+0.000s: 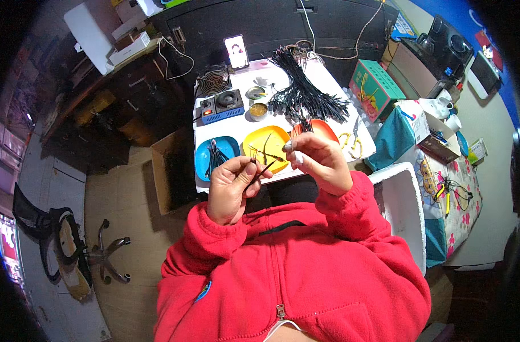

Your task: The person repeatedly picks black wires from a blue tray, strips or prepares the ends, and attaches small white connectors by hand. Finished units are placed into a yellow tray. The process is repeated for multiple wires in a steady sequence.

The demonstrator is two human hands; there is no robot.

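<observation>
A thin black wire (pixel 260 171) is pinched in the left hand (pixel 232 185), whose fingers are curled narrowly around it; the wire's bare ends stick up above the fingertips. The right hand (pixel 318 159) is raised just beside the left, fingers closed on a small pale piece at the thumb and forefinger; what that piece is cannot be told. Both hands are held above the near edge of a white surface (pixel 237 80), in front of a red jacket (pixel 294 273).

Just beyond the hands a yellow tray (pixel 274 137) is seen, with a few loose wires laid in it. A blue tray (pixel 206 159) with a small bunch of black wires is placed to its left, and a red tray (pixel 322 128) to its right, partly hidden by the right hand. Yellow-handled scissors (pixel 351 142) are laid near the red tray. Farther back, a large bundle of black wires (pixel 305 88) is spread across the surface, beside a small tin (pixel 258 109), a blue device (pixel 223 105), a fan (pixel 213 81) and a propped phone (pixel 236 51). A green box (pixel 376 88) is set at the right.
</observation>
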